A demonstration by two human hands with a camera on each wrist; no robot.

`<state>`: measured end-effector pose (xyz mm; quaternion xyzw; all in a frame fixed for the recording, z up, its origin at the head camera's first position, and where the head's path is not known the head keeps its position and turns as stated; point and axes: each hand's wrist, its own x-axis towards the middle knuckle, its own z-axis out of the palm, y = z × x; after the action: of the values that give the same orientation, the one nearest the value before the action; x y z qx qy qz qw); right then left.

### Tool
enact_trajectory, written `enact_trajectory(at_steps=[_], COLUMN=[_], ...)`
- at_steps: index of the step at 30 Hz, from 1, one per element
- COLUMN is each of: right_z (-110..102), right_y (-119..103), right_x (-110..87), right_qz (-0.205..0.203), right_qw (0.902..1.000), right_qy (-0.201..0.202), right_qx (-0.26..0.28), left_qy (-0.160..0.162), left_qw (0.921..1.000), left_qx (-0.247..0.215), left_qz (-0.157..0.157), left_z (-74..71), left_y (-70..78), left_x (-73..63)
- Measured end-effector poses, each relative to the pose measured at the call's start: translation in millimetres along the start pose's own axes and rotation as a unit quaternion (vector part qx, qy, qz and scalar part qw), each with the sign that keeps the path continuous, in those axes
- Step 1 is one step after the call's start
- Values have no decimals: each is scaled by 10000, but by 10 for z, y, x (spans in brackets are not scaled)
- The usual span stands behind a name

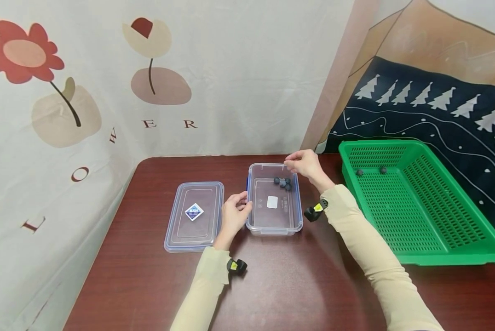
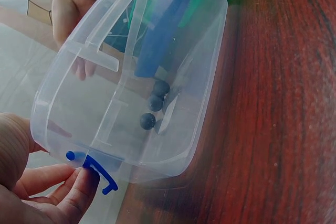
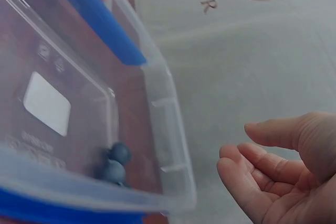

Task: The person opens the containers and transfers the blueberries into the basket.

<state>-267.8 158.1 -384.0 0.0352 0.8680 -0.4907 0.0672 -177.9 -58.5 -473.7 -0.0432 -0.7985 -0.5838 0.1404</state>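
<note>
A clear plastic food container [image 1: 272, 216] with blue side latches stands lidless on the table. Several blueberries [image 1: 282, 183] lie inside it, toward the far right corner. My left hand [image 1: 234, 212] holds the container by its left side, thumb at the rim and fingers against the blue latch [image 2: 100, 170]. Just above the far right corner is my right hand [image 1: 307, 164]; its thumb and fingers stand apart with nothing between them, as the right wrist view shows. The matching lid [image 1: 206, 225], with a blue and white diamond sticker, lies flat left of the container.
A large green plastic basket [image 1: 421, 207] stands on the right, beyond my right forearm. Two blueberries [image 1: 382, 170] are in its far end. Behind the brown table [image 1: 280, 285] hangs a pale cloth [image 1: 239, 69] with flower prints.
</note>
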Motion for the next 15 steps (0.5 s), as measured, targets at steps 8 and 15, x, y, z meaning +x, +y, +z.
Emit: enact_trajectory(at_steps=[8, 15], right_z=[277, 440], right_y=[0, 32], right_x=[16, 27], right_qz=[209, 114], right_qw=[9997, 9957], right_qy=[-97, -197], right_qx=[-54, -903], left_qy=[29, 36], left_qw=[10000, 9999], left_qx=[-58, -87], left_qz=[-19, 40], left_z=[0, 0], left_y=[9, 18], left_x=[-3, -6])
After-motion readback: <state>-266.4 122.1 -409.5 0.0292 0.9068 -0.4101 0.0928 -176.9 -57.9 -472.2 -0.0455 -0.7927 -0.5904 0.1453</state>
